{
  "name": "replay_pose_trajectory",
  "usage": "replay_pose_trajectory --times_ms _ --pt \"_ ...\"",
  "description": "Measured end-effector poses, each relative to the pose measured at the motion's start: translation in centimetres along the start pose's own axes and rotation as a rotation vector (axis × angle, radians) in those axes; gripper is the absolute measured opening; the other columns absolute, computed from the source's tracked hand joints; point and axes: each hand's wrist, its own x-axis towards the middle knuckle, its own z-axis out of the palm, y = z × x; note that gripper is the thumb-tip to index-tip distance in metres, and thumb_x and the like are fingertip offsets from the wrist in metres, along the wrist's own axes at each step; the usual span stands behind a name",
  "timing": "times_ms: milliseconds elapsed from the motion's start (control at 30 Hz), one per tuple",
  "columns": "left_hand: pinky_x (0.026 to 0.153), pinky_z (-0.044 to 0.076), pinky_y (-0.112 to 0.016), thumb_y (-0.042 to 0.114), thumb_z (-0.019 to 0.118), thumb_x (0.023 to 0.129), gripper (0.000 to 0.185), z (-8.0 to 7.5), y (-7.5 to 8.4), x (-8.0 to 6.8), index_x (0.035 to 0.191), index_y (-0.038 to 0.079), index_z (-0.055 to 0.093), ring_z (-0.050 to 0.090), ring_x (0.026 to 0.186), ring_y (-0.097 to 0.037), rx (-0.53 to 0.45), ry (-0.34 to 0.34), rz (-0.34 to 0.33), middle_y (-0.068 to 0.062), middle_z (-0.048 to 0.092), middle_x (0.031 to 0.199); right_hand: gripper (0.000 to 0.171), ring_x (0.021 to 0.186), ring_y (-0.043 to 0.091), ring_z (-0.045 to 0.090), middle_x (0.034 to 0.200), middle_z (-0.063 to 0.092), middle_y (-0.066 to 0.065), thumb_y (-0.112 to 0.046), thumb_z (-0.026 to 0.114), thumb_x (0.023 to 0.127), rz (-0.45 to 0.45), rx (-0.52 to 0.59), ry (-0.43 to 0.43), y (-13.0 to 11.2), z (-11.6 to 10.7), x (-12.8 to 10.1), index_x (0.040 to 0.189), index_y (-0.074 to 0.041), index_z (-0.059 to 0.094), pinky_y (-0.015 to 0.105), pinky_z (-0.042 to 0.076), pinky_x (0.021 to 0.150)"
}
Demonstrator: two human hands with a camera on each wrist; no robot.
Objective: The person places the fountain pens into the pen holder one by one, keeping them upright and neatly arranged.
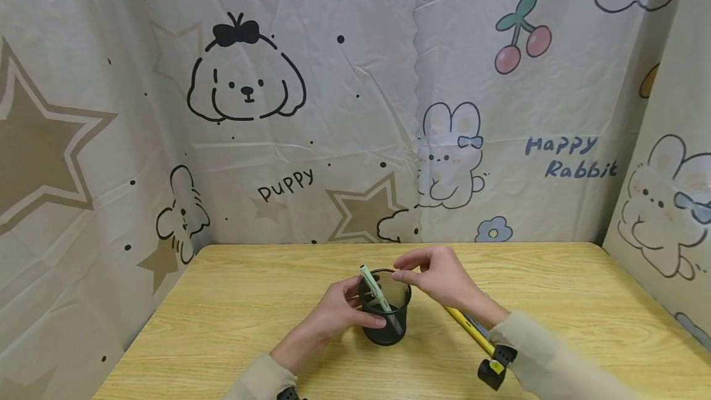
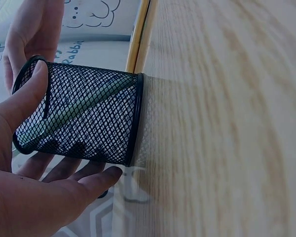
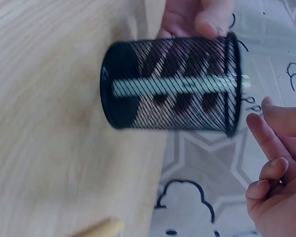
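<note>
A black mesh pen holder (image 1: 395,328) stands upright on the wooden table, gripped by my left hand (image 1: 340,308). In the left wrist view the thumb lies over the near side of the mesh (image 2: 108,128) and the fingers wrap the other side. One pale green pen (image 1: 374,289) leans inside, its top poking above the rim. My right hand (image 1: 441,273) hovers at the rim's right side and holds nothing. From the right wrist view, its thumb and index finger (image 3: 269,136) extend toward the holder's mouth, with the other fingers bent.
A long yellow pencil-like stick (image 1: 469,328) lies right of the holder, partly under the right forearm. Beside it is a thin bluish item (image 1: 479,325), mostly hidden. Printed cloth (image 1: 311,202) hangs behind the table's back edge and along both sides.
</note>
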Motion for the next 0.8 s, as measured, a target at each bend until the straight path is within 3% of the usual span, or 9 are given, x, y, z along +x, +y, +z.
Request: replay_pose_trajectory --times_ms 233,433,800 --pt "0.111 0.048 -0.043 -0.007 0.09 0.076 0.079 0.0 -0.1 0.1 0.147 0.002 0.059 0.061 0.129 -0.031 -0.016 0.003 0.006 -0.015 0.065 0.139 0.01 0.068 0.017 0.053 0.089 0.077 -0.004 -0.017 0.084 0.092 0.052 -0.038 0.021 0.8 -3.4 -1.2 0.101 -0.012 0.084 0.028 0.04 0.061" --pt "0.111 0.048 -0.043 -0.008 0.09 0.076 0.08 0.0 -0.2 0.0 0.148 0.001 0.057 0.059 0.132 -0.033 -0.02 0.003 -0.002 -0.015 0.064 0.14 0.013 0.058 0.016 0.049 0.088 0.075 -0.003 -0.018 0.083 0.092 0.107 -0.098 0.001 2.4 -5.9 -2.6 0.103 -0.011 0.083 0.028 0.04 0.052" --pt "0.11 0.048 -0.044 -0.008 0.09 0.077 0.081 0.1 -0.3 0.1 0.15 0.002 0.056 0.059 0.131 -0.034 -0.017 0.007 -0.009 -0.018 0.062 0.142 0.019 0.074 0.018 0.066 0.087 0.073 -0.002 -0.018 0.084 0.092 0.143 -0.14 -0.026 5.2 -9.2 -5.0 0.105 -0.005 0.081 0.029 0.053 0.06"
